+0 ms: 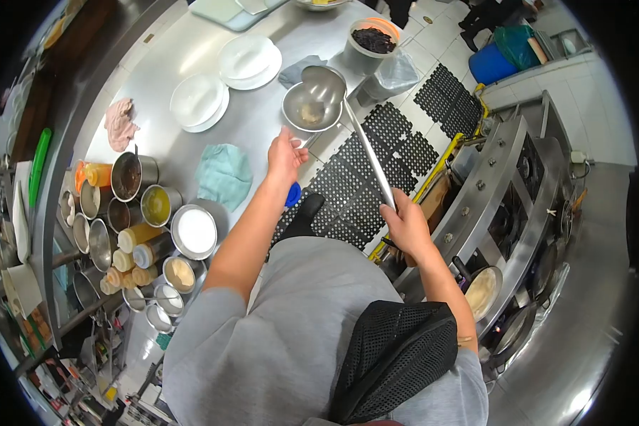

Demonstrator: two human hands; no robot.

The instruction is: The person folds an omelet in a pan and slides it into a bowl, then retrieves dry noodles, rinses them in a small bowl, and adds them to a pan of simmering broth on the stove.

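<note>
My right hand [406, 224] is closed round the end of a long metal ladle handle [369, 153]. The ladle's large bowl [324, 84] is tilted over a small steel bowl [297, 110] at the table's edge. Something pale lies in the bottom of the steel bowl. Just below that bowl, my left hand [287, 154] has its fingers apart and holds nothing. A grey cloth [302, 71] lies behind the bowl, and a teal cloth [224, 175] lies left of my left forearm.
White plates [196, 101] stand on the steel table [149, 85]. Pots and squeeze bottles [140, 234] crowd the left. Behind the bowl is a bucket with dark contents [371, 44]. A stove [504, 213] with pans [484, 291] is at right. A person's legs [476, 21] show at top right.
</note>
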